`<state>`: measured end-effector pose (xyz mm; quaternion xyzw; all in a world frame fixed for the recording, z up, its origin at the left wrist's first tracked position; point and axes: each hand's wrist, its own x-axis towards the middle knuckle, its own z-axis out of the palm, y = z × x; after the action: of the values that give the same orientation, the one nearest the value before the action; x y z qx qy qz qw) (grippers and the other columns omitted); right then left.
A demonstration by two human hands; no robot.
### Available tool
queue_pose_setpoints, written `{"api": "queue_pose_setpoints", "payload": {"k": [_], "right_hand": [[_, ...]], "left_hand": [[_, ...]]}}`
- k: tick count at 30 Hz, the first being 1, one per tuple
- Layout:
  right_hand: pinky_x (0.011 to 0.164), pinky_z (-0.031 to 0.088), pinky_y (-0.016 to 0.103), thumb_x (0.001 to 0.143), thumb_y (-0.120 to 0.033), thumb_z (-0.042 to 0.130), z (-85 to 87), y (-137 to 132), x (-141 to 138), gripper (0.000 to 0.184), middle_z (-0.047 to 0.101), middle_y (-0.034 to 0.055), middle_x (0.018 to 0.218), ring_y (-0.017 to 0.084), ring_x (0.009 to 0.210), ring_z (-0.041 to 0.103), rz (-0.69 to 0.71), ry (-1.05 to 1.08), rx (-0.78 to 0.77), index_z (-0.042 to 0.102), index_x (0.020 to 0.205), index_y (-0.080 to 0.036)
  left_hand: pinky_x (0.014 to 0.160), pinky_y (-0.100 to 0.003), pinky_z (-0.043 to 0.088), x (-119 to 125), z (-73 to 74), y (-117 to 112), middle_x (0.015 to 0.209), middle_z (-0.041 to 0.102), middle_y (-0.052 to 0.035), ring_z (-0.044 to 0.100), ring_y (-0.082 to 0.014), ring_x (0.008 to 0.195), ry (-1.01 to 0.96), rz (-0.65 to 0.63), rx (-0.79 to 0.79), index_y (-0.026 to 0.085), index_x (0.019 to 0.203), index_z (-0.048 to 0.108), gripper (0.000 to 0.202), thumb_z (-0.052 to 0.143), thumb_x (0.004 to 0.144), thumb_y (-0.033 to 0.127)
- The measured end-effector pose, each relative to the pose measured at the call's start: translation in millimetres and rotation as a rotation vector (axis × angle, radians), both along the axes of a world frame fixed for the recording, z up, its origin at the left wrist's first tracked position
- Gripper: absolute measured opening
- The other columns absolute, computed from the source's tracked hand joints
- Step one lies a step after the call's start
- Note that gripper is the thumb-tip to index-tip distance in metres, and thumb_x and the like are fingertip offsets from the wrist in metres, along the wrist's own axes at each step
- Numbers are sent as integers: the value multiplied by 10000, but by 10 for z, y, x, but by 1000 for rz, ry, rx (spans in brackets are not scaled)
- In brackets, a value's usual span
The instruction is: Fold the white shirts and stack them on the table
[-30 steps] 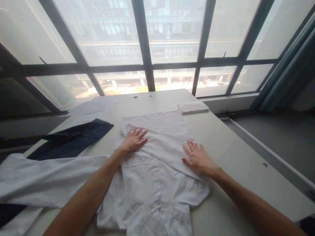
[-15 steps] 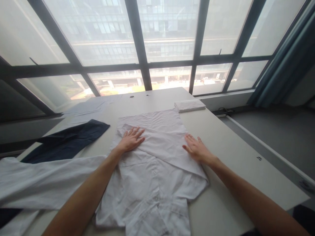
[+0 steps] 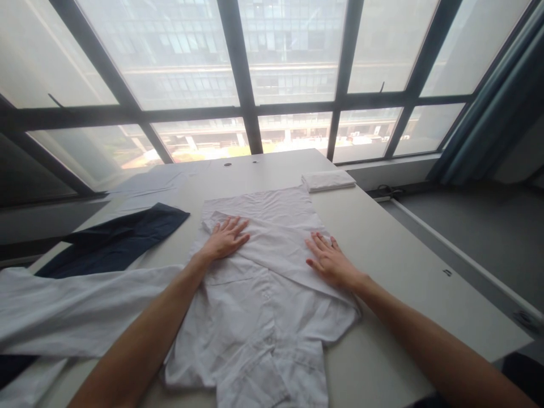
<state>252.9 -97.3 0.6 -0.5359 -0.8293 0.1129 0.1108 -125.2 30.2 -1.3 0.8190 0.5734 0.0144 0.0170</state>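
Observation:
A white button-up shirt (image 3: 242, 317) lies on the white table (image 3: 391, 272) with its collar toward me. One sleeve (image 3: 276, 243) is folded across the body, while the other sleeve (image 3: 106, 300) stretches out to the left under my left forearm. My left hand (image 3: 226, 238) rests flat near the cuff end of the folded sleeve, fingers spread. On the sleeve's right part, my right hand (image 3: 329, 259) presses lightly with its fingers apart. Neither hand grips the cloth.
Dark navy cloth (image 3: 123, 238) lies on the left of the table, partly beneath the white sleeve. A folded white cloth (image 3: 328, 180) sits near the far right edge. Large windows (image 3: 293, 56) rise behind the table, and a blue curtain (image 3: 476, 124) hangs at the right.
My right hand has slid a little to the left, further onto the folded sleeve. My left hand stays in place on the cloth.

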Motion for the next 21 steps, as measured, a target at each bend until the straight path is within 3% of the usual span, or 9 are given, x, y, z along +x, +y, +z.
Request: {"api": "queue_pose_setpoints", "payload": {"k": [5,11,14,18,21], "right_hand": [[1243,128,530,1058,-437,293,13,40,110,591,235,126,1663,240,1552,163,-29,108,65,342,1578,-162],[1230,214,532,1017,-261,264,20,205,354,559,371,140,1611,248,1523,266,-285,328,203,412,1533,-106],[1229,240,508,989,-209,252,1,248,412,572,397,144,1596,244,1511,297,-383,373,250,433,1517,-87],[1233,220,525,995,-238,275,9,213,344,578,364,138,1614,248,1524,266,-336,333,235,398,1545,-111],[1238,181,540,1024,-332,293,4,160,259,591,289,115,1649,244,1544,198,-167,207,143,325,1587,-155]], "left_hand": [[1209,-599,165,-2,39,1,1677,232,-54,144,-335,1551,-27,22,68,303,1594,317,718,308,984,681],[1208,-575,207,-20,10,60,1630,352,-55,239,-300,1530,-38,56,213,288,1567,386,630,301,1017,584],[1183,-631,209,-27,-17,63,1646,312,-68,224,-338,1531,19,102,144,296,1567,384,641,306,1011,607],[1179,-651,188,-22,-29,47,1673,234,-75,181,-338,1543,42,112,56,296,1590,327,656,269,1019,614],[1188,-644,172,-11,-18,36,1680,216,-64,158,-323,1550,50,120,44,307,1594,312,654,261,1020,616]]}}
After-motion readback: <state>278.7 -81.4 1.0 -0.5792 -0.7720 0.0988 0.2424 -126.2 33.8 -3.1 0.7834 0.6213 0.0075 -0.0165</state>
